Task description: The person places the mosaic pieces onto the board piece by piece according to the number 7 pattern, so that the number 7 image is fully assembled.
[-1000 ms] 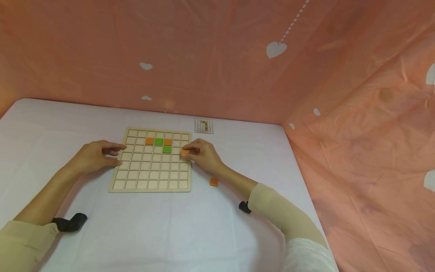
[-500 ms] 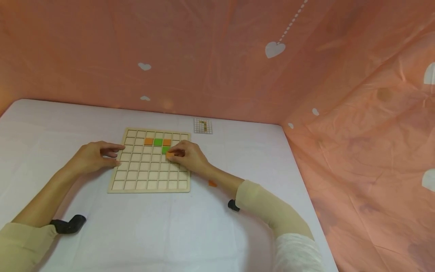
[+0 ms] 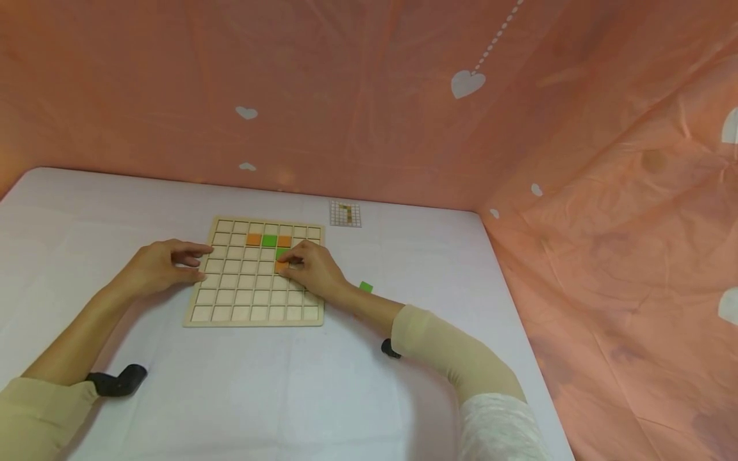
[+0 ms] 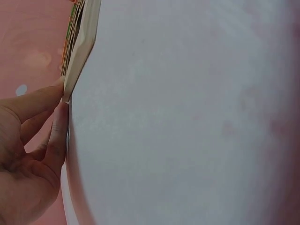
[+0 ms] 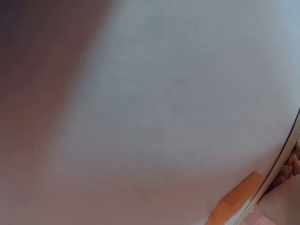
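A square wooden grid board (image 3: 230, 322) lies on the white tabletop in the head view. In its second row sit an orange tile (image 3: 254, 239), a green tile (image 3: 269, 241) and another orange tile (image 3: 284, 241). Below the last one is a second green tile (image 3: 280, 253), partly covered by fingers. My right hand (image 3: 317, 270) pinches an orange tile (image 3: 281, 266) at the cell just under that green one. My left hand (image 3: 155, 266) touches the board's left edge with its fingertips and thumb apart. In the left wrist view, those fingers (image 4: 42, 101) meet the board's side (image 4: 82, 51).
A small pattern card (image 3: 345, 214) lies behind the board at the right. Beside my right forearm rests a loose green tile (image 3: 366, 287). A loose orange tile (image 5: 234, 199) shows on the table near the board in the right wrist view. An orange curtain (image 3: 369, 128) hangs behind.
My right hand has moved left over the board with the orange tile, to the cell under the second green tile. A loose green tile has come into view past the forearm. The left hand stays put.
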`<state>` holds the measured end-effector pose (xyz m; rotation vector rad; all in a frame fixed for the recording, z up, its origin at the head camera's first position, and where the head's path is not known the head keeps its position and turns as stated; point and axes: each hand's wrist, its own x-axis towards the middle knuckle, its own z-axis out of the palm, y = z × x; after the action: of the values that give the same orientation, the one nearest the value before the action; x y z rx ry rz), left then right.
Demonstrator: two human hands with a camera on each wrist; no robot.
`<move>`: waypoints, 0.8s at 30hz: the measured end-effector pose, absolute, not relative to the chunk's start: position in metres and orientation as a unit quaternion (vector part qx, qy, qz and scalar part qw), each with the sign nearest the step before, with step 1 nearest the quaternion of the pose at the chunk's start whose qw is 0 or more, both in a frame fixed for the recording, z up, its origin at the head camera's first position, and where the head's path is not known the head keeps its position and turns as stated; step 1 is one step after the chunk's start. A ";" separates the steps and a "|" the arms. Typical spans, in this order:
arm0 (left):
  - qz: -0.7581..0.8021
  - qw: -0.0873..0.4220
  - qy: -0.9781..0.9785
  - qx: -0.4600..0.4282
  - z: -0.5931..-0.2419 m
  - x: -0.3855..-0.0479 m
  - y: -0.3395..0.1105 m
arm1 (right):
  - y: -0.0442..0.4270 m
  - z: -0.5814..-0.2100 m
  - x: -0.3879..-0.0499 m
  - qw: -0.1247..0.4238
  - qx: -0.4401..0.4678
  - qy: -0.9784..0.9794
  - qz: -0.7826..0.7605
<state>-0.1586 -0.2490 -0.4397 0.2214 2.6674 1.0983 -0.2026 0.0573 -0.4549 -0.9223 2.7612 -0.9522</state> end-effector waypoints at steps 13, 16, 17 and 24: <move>0.376 0.128 0.915 0.076 -0.440 -0.158 -0.249 | 0.063 -0.452 -0.202 0.067 -0.312 0.889 -0.328; 0.374 0.126 0.916 0.076 -0.440 -0.158 -0.248 | 0.069 -0.449 -0.202 0.080 -0.308 0.878 -0.359; 0.374 0.125 0.916 0.077 -0.440 -0.158 -0.248 | 0.072 -0.448 -0.201 0.083 -0.304 0.873 -0.372; 0.375 0.120 0.916 0.074 -0.438 -0.156 -0.247 | 0.094 -0.447 -0.201 0.093 -0.288 0.849 -0.434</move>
<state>-0.1557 -0.2471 -0.4383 0.2177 2.6780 1.0965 -0.2007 0.0941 -0.4474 -0.8541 2.5196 -1.2879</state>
